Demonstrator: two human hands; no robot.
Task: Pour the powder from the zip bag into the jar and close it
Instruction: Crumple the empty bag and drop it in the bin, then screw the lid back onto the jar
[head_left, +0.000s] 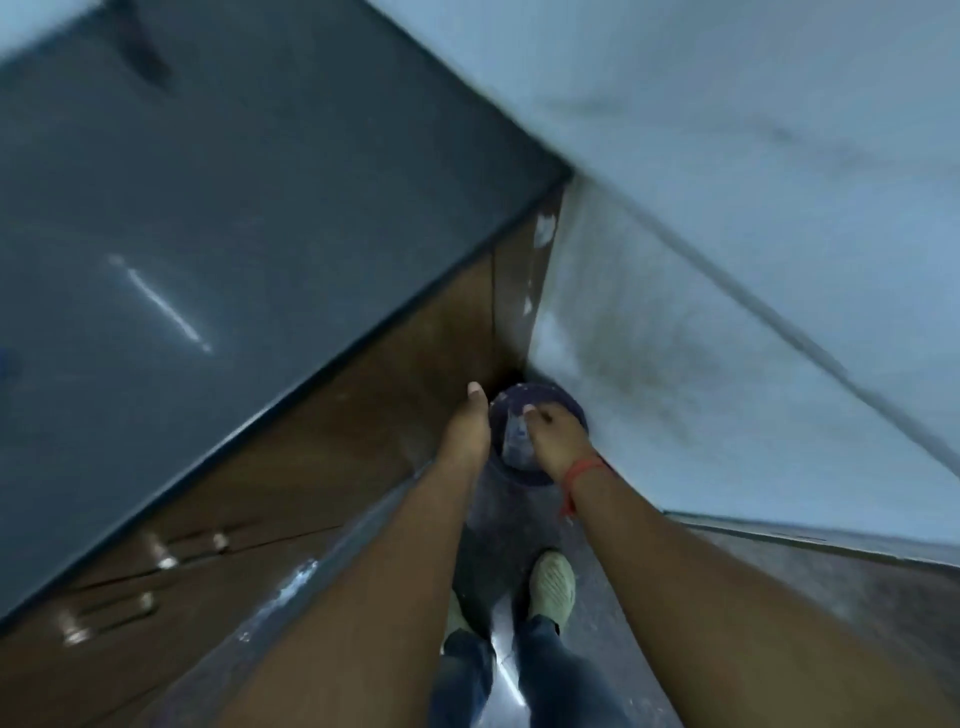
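Observation:
The view is blurred and looks straight down at the floor. A dark round bin (566, 402) stands in the corner between a cabinet and a wall. Inside it lies a pale, crumpled clear thing (517, 441), likely the zip bag. My right hand (553, 436), with a red thread at the wrist, is over the bin's mouth, its fingers curled on that pale thing. My left hand (467, 423) is stretched out at the bin's left rim, fingers extended, nothing seen in it. No jar is in view.
A grey countertop (208, 234) fills the upper left, with brown cabinet doors and metal handles (156, 561) below it. A pale wall (701, 312) runs along the right. My feet in light shoes (551, 584) stand on the dark glossy floor just behind the bin.

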